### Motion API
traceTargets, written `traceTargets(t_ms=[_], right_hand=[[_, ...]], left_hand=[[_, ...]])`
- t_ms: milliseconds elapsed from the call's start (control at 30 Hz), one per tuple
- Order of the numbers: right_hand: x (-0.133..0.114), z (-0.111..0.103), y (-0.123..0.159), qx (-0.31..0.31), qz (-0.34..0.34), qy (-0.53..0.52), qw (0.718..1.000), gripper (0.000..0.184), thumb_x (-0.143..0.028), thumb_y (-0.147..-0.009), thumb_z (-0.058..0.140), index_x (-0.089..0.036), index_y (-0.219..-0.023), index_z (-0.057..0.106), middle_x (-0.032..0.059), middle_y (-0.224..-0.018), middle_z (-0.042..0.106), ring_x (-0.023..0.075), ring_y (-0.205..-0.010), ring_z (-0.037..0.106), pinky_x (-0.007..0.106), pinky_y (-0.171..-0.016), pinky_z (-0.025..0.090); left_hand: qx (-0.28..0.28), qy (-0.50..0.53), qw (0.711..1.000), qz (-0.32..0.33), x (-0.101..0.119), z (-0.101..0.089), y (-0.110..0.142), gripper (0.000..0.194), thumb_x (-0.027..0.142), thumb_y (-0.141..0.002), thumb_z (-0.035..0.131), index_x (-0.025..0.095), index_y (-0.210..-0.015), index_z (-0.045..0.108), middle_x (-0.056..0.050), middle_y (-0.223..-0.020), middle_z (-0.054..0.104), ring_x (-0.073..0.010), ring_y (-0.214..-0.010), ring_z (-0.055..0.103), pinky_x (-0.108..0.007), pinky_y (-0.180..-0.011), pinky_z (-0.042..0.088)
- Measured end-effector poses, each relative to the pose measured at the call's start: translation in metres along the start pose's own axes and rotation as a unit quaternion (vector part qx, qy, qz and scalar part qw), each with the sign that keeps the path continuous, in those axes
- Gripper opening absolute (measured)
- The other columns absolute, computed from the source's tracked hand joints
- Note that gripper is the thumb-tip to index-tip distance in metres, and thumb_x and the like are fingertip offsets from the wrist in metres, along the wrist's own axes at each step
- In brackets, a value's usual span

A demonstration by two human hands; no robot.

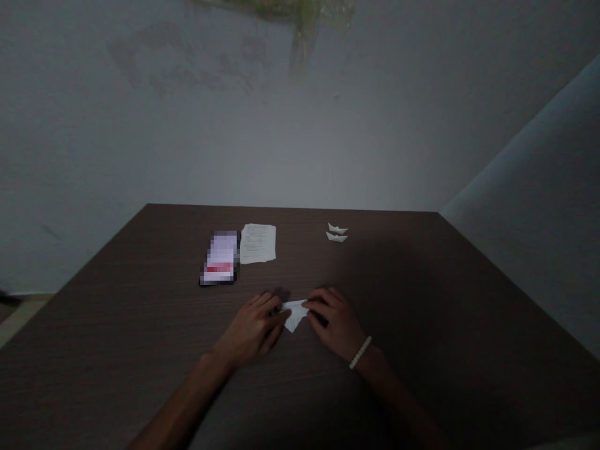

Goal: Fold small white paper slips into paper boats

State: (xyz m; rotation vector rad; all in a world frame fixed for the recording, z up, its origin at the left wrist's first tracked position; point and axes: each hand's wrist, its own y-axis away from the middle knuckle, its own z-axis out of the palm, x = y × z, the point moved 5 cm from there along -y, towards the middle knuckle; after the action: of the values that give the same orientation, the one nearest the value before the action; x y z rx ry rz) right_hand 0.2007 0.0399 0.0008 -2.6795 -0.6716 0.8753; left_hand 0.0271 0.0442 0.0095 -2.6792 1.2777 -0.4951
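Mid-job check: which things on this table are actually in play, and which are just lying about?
In play:
- left hand
- right hand
- folded white paper, held between them

Lying about:
- two small paper boats
- printed sheet
- phone

Table [398, 281]: big, flat, dark brown wood
Phone [219, 257]: lying flat at the far side
Sheet of paper [257, 244]: white with small print, just beside the phone
Paper boats [336, 237]: two, small, white, close together
Folded paper [294, 319]: white, near the middle
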Motion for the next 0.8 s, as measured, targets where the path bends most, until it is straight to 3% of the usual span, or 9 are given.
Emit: traceTargets(t_ms=[100,200,467,800], right_hand=[[-0.004,-0.001,0.001,-0.063,-0.059,0.042,0.995,0.021,-0.019,-0.087,0.059,-0.025,-0.105,0.068,0.0057,-0.103,0.062,0.0213,-0.097,0.052,0.038,-0.085,0.043],[-0.009,0.000,0.004,-0.087,-0.086,0.050,0.991,0.019,-0.021,-0.086,0.061,-0.024,-0.104,0.067,0.0055,-0.099,0.063,0.0215,-0.095,0.051,0.038,-0.084,0.042],[-0.033,0.006,0.012,-0.108,-0.151,0.033,0.982,0.021,-0.018,-0.088,0.055,-0.021,-0.107,0.063,0.0041,-0.113,0.066,0.0200,-0.099,0.053,0.037,-0.085,0.041],[-0.031,0.010,0.020,-0.121,-0.178,0.036,0.976,0.025,-0.021,-0.089,0.053,-0.022,-0.112,0.062,0.0006,-0.125,0.064,0.0207,-0.100,0.054,0.038,-0.084,0.042]], left_hand=[[-0.005,0.003,1.000,-0.003,-0.002,0.001,0.001,0.025,0.016,-0.092,0.046,0.021,-0.106,0.067,-0.008,-0.094,0.057,-0.0228,-0.089,0.050,-0.037,-0.076,0.044],[0.017,0.000,1.000,-0.007,-0.005,0.000,0.001,0.028,0.014,-0.090,0.047,0.021,-0.108,0.067,-0.010,-0.099,0.058,-0.0241,-0.093,0.050,-0.039,-0.077,0.044],[0.072,0.009,0.996,-0.056,-0.015,-0.001,0.002,0.030,0.014,-0.087,0.048,0.019,-0.106,0.070,-0.012,-0.108,0.057,-0.0252,-0.096,0.048,-0.041,-0.080,0.046],[0.083,0.041,0.992,-0.085,-0.015,0.001,0.001,0.024,0.019,-0.085,0.052,0.019,-0.100,0.071,-0.011,-0.110,0.057,-0.0253,-0.100,0.050,-0.043,-0.086,0.045]])
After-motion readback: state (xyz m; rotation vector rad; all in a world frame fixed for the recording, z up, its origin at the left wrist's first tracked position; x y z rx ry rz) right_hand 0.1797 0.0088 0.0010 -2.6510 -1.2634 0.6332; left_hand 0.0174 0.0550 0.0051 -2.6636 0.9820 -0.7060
